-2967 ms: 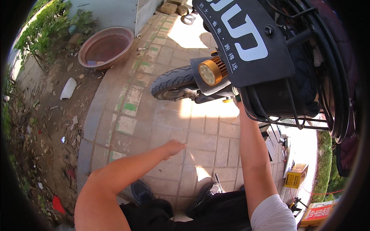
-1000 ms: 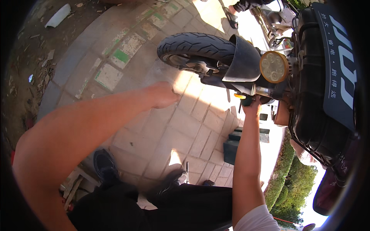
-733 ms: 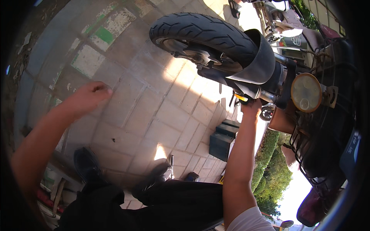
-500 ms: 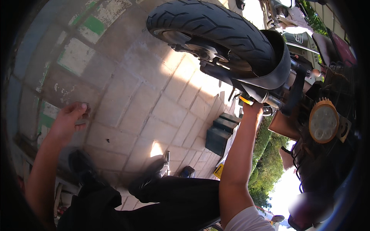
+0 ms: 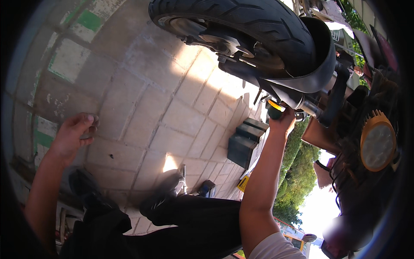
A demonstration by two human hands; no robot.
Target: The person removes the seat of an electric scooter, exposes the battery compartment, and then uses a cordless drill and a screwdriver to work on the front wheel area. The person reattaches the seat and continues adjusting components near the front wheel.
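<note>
My right hand [image 5: 283, 124] reaches up to the motorcycle's metal fork tube [image 5: 311, 109], beside an orange reflector [image 5: 276, 105]. Its fingers are bent and partly hidden; a dark green rounded piece [image 5: 273, 113] shows at them, and I cannot make out what it is. Above the hand is the motorcycle's wheel, with a black treaded tyre [image 5: 241, 21] and a dark mudguard [image 5: 317, 75]. My left hand [image 5: 75, 134] hangs over the paving at the left, holding nothing visible, thumb and loosely curled fingers apart.
A round lamp with an orange rim [image 5: 378, 140] is at the right, near dark cables. Dark green boxes [image 5: 242, 149] stand on the tiled paving [image 5: 146, 116]. My shoes [image 5: 161, 194] are below. A yellow box [image 5: 243, 183] and green shrubs [image 5: 297, 172] lie beyond my right arm.
The view has shifted, bringing the wheel higher and the lamp farther right and lower. A dark green piece now shows at my right hand's fingers. My left hand keeps nearly the same pose.
</note>
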